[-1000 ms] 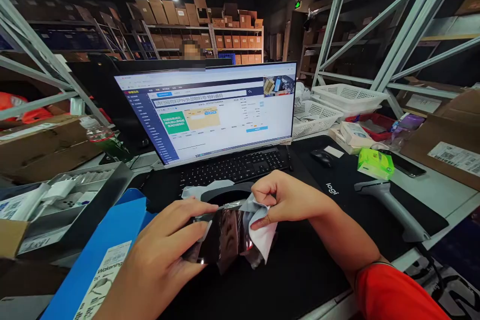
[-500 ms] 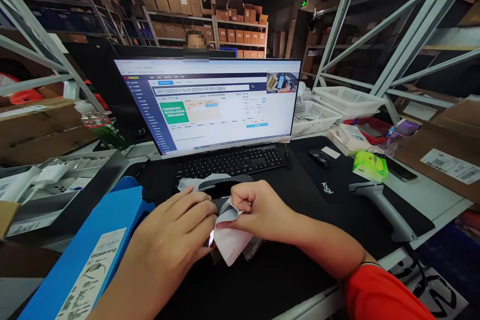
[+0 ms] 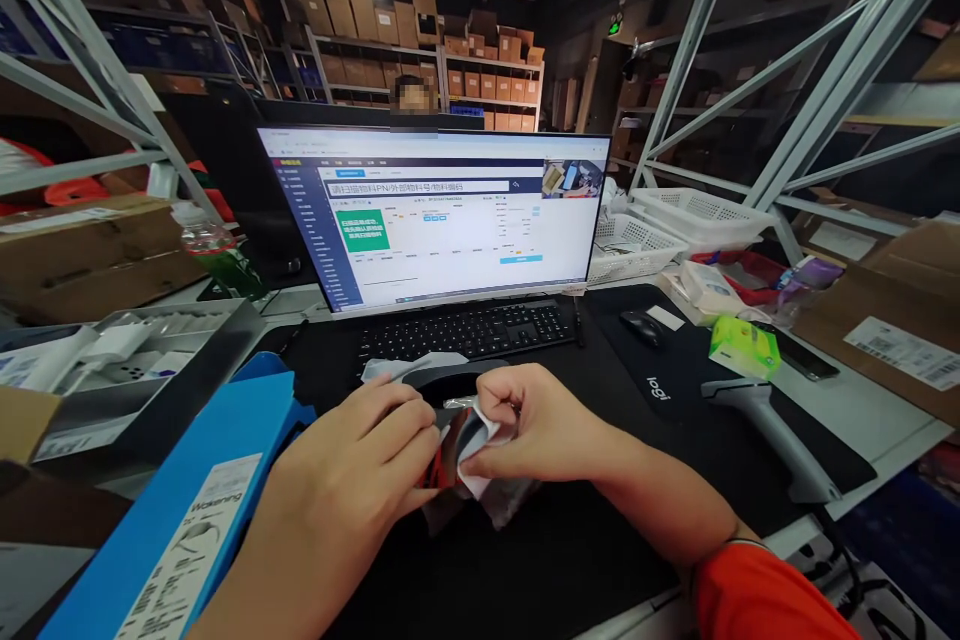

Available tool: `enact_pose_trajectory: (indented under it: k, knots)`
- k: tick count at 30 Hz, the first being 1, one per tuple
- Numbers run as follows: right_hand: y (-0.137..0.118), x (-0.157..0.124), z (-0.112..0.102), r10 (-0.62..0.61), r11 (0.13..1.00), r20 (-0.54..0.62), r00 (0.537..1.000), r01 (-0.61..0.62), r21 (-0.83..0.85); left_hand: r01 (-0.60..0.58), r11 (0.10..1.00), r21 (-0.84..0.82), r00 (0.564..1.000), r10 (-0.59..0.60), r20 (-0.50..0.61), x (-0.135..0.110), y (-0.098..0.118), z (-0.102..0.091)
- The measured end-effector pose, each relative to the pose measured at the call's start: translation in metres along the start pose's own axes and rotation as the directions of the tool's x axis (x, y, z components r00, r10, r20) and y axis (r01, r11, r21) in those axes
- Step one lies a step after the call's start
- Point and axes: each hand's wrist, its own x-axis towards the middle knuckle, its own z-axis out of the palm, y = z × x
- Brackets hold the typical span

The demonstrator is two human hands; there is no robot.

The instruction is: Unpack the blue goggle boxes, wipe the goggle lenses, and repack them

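Note:
Both my hands close on a small shiny dark pouch with a white label side, folded between them just above the black desk mat. My left hand grips its left side; my right hand pinches the top and right edge. Behind the hands lies a grey bag by the monitor's stand, then a black keyboard and a lit monitor showing a web form.
A blue box sits at the near left, a grey tray of white parts behind it. To the right are a handheld scanner, a green packet, a mouse, white baskets and cardboard. Another person is behind the monitor.
The pouch has gone from spread open to folded small between my hands, and then its dark shiny side turned back into sight. The screen's yellow panel has disappeared.

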Motion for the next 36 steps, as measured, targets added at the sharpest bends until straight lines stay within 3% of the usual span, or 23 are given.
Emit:
enact_pose_trajectory:
  k: [3,7,11,16,21,26,30,33,36]
  knots:
    - [0.01,0.005,0.009,-0.004,0.999,-0.043,0.999,0.006,0.053,-0.045,0.994,0.096,0.999,0.044,0.013,-0.001,-0.002,0.002]
    - [0.014,0.012,0.006,-0.027,0.998,-0.001,1.0,0.027,0.05,-0.026,0.993,0.118,1.0,0.024,0.018,-0.002,-0.002,0.002]
    - [0.005,0.011,-0.009,-0.076,0.997,0.088,0.993,0.077,-0.011,-0.011,1.0,0.01,1.0,0.01,0.024,-0.001,0.0,-0.005]
    - [-0.002,0.004,-0.035,-0.039,0.998,0.253,0.967,0.023,0.066,0.078,0.988,-0.131,0.997,-0.081,-0.015,-0.005,-0.003,-0.014]
    - [-0.001,0.002,-0.045,-0.09,0.991,0.29,0.953,0.057,0.12,0.093,0.971,-0.218,0.996,-0.091,0.02,-0.013,-0.006,-0.015]
    - [-0.006,0.0,-0.022,-0.187,0.974,0.163,0.969,0.205,-0.1,0.058,0.989,-0.135,0.998,-0.054,0.029,-0.009,-0.002,-0.007]
    - [-0.007,-0.005,0.008,-0.171,0.943,0.003,0.985,0.165,-0.29,-0.071,0.997,0.04,0.996,0.073,-0.058,-0.001,0.007,0.005]
    - [-0.007,-0.007,0.017,-0.115,0.956,-0.079,0.99,0.089,-0.279,-0.07,0.991,0.114,0.991,0.082,-0.104,0.003,0.013,0.009]
    - [-0.008,-0.005,0.01,-0.081,0.991,-0.105,0.991,0.068,-0.119,-0.07,0.994,0.085,0.988,0.082,-0.135,0.004,0.015,0.008]
